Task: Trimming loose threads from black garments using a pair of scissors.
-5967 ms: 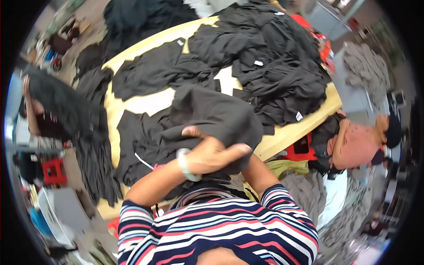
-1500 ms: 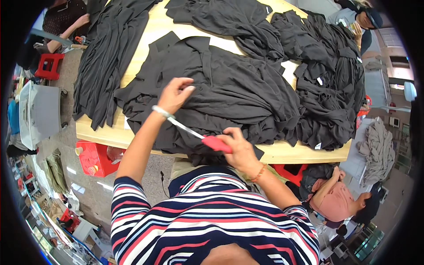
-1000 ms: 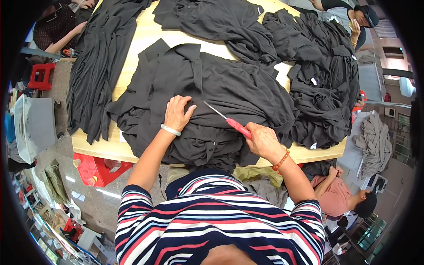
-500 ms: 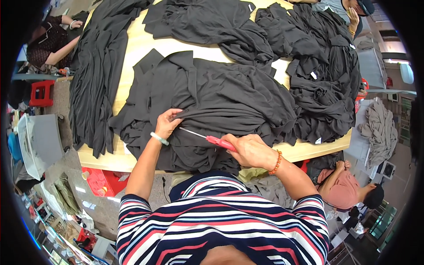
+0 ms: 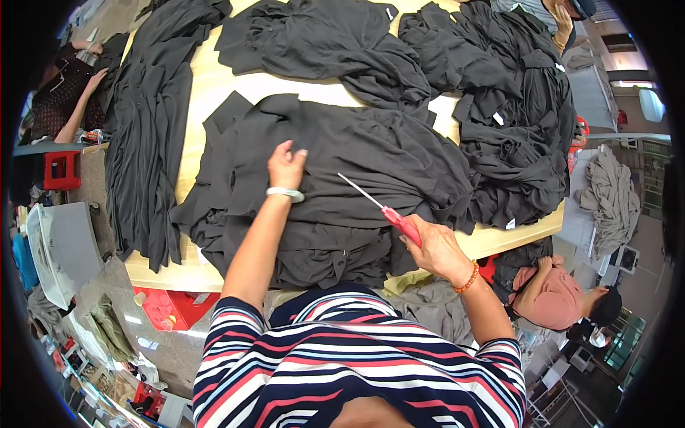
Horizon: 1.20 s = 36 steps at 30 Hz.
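A black garment (image 5: 357,135) lies spread in folds on the pale wooden table in front of me, its collar part at the far left. My left hand (image 5: 287,169) rests over the garment's left part, with a pale bangle at the wrist. The thumb stands apart from the bent fingers, and I see no cloth between them. To the right, my right hand (image 5: 439,250) is closed round the red handle of a screwdriver-like tool (image 5: 402,225). Its thin metal shaft points to the far left, above the garment. I cannot tell if the tip touches the cloth.
More black garments (image 5: 153,135) hang over the left edge of the table (image 5: 175,279), with others heaped at the far side and right. A red container (image 5: 175,307) stands below the front left edge. People work at left, far right and near right.
My left hand has let go of a cloth fold and moved away from me and slightly right. My right hand with the tool has moved right and a little nearer. The garment's folds have loosened.
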Available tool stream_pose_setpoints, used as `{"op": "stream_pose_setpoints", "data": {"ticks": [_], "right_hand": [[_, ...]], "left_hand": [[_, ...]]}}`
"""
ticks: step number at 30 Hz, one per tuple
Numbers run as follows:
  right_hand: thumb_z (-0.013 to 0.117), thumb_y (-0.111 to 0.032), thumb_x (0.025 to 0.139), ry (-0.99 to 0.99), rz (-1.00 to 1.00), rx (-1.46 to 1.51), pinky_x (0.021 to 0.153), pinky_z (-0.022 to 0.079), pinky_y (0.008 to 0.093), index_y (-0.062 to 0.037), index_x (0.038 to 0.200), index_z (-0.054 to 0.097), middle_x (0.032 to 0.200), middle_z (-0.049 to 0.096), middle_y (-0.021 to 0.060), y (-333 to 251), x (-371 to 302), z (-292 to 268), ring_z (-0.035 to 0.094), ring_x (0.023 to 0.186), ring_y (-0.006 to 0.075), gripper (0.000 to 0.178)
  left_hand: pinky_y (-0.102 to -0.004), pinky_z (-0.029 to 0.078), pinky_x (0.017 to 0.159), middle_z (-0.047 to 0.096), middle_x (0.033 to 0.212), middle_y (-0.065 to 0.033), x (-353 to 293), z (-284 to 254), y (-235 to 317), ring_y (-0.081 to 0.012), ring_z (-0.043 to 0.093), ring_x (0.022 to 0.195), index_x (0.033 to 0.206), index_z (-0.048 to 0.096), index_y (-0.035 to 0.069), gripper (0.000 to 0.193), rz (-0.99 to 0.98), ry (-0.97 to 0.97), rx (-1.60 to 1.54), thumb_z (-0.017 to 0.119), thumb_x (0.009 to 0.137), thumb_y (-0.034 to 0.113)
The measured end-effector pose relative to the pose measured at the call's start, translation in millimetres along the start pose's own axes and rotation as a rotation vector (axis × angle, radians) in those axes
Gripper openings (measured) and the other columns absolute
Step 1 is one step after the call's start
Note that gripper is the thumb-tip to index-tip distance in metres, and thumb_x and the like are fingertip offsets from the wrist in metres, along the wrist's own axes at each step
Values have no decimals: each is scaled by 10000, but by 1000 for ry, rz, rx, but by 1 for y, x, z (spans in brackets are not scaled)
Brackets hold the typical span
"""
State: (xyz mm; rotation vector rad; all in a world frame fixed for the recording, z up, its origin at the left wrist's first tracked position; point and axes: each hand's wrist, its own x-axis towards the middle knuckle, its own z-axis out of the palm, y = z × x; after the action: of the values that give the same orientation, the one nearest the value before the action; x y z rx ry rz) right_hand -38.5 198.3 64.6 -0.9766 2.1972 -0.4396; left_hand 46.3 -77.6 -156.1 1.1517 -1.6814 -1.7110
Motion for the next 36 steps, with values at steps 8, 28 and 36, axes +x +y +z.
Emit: {"op": "stream_pose_setpoints", "data": {"ticks": [8, 28, 36], "right_hand": [[612, -229, 889, -33, -117, -118, 650, 469, 491, -46, 955, 523, 678, 608, 200, -27, 59, 6, 609, 701, 419, 214], [604, -203, 874, -20, -192, -191, 667, 506, 476, 17, 904, 546, 711, 642, 220, -46, 119, 16, 651, 727, 400, 230], [613, -217, 875, -85, -157, -170, 687, 491, 490, 6, 938, 531, 728, 636, 225, -42, 102, 10, 636, 749, 414, 245]], "left_hand": [[-358, 560, 795, 683, 979, -47, 7, -34, -1, -173, 674, 881, 1010, 601, 92, 115, -464, -231, -665, 641, 913, 137], [-318, 552, 692, 683, 936, -18, 13, -41, -26, -167, 681, 813, 988, 593, 115, 86, -468, -262, -729, 635, 912, 114], [-299, 549, 647, 679, 907, -21, 8, -36, -8, -161, 676, 771, 940, 576, 124, 62, -415, -210, -720, 631, 913, 112]]}}
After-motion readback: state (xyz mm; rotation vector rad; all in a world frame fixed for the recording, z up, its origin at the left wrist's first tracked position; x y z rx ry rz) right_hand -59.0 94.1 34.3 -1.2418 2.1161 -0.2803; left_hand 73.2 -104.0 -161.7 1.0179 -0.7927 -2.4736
